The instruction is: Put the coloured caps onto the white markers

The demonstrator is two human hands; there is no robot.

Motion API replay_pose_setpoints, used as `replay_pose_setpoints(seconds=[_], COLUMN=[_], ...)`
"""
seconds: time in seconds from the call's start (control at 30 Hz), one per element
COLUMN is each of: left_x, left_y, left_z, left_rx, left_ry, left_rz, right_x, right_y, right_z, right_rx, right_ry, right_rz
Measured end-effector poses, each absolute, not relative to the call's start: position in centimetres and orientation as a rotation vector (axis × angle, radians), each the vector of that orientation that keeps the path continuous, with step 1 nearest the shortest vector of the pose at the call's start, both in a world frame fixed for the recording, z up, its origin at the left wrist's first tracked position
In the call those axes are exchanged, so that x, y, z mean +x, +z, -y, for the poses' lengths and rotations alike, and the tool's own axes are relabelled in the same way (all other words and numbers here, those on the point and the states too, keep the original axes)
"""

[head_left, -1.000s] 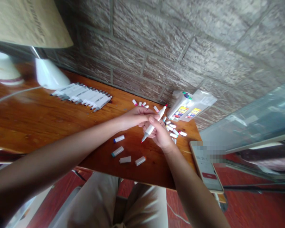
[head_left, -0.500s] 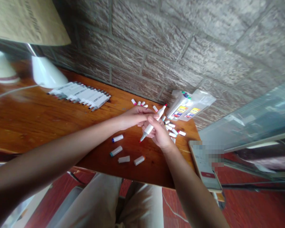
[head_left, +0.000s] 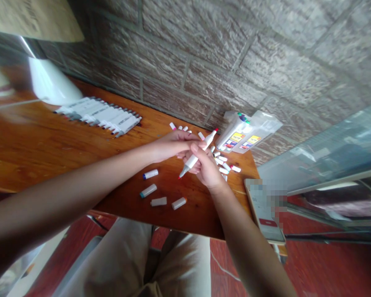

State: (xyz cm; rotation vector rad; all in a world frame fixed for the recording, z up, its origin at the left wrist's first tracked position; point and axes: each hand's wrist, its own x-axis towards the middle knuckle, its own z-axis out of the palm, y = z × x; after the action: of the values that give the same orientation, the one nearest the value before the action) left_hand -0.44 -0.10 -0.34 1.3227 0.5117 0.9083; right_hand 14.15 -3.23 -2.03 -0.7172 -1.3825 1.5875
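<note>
A white double-ended marker (head_left: 192,161), both red tips bare, is held aslant above the table. My right hand (head_left: 206,168) is closed around its barrel, thumb on top. Against the marker's upper part rests my left hand (head_left: 173,144), its fingers closed and partly hidden behind the marker and the right hand. Several loose caps (head_left: 225,166) lie just right of the hands, and a few pink-ended caps (head_left: 172,126) lie behind them. Nearer me are a blue-ended cap (head_left: 150,174), a teal-ended cap (head_left: 148,190), a pale cap (head_left: 158,201) and an orange-ended cap (head_left: 179,203).
A row of capped markers (head_left: 99,115) lies at the back left, beside a lamp (head_left: 46,80). Two clear plastic cases (head_left: 250,134) stand by the brick wall (head_left: 170,53). On the table's right edge lies a phone or tablet (head_left: 266,214).
The view has shifted slightly, so things on the table sit a little higher and further left. Both hands keep the same hold on the marker.
</note>
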Motion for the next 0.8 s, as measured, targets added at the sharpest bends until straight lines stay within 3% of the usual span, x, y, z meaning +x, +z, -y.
replay_pose_setpoints(seconds=[0.8], left_x=[-0.29], left_y=[-0.38], left_z=[0.20], left_rx=[1.226], left_ry=[0.909], left_rz=[-0.537], right_x=[14.17], right_y=[-1.82], right_z=[3.25], right_rx=[-0.702], right_ry=[1.575], right_rz=[1.410])
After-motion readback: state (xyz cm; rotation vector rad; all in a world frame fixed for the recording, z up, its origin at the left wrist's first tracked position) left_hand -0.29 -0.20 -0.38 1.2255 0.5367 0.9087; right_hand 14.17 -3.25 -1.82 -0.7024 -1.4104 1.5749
